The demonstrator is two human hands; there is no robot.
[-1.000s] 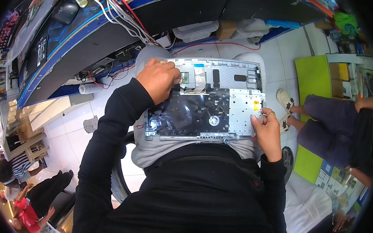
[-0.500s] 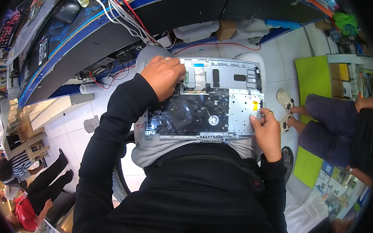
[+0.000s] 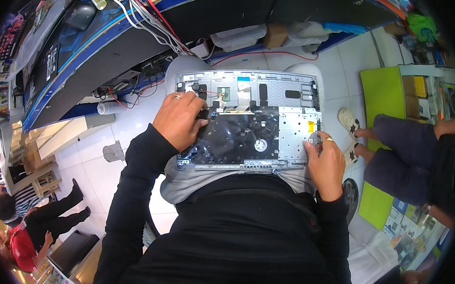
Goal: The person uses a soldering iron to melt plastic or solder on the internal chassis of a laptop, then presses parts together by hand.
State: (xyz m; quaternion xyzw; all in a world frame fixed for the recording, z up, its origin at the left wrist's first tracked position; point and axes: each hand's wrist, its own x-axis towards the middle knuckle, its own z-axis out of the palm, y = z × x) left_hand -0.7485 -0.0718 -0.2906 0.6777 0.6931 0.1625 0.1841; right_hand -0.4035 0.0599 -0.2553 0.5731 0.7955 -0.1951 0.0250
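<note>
An opened laptop top case [image 3: 290, 80], silver and turned inner side up, lies across my lap. A black film [image 3: 227, 142] covers much of its near half, beside a bare perforated metal plate [image 3: 293, 141] with a yellow tape piece [image 3: 311, 127]. My left hand [image 3: 180, 118] is closed over the case's left edge, fingers bent and thumb on the black film; its fingertips are partly hidden. On the right edge, my right hand [image 3: 326, 165] grips the case with its thumb on top. A small round black part on a thin cable [image 3: 195, 87] sits near my left fingers.
A dark-fronted workbench [image 3: 220, 15] with white cables [image 3: 141, 20] curves ahead and left. Plastic tubs [image 3: 240, 37] stand beneath it. At the right, a person in dark shorts [image 3: 401, 154] sits by a green panel [image 3: 381, 94]. Other people sit at lower left.
My left hand has moved down and left from the case's far left part to its left edge, uncovering the small black part and cable. My right hand keeps its hold.
</note>
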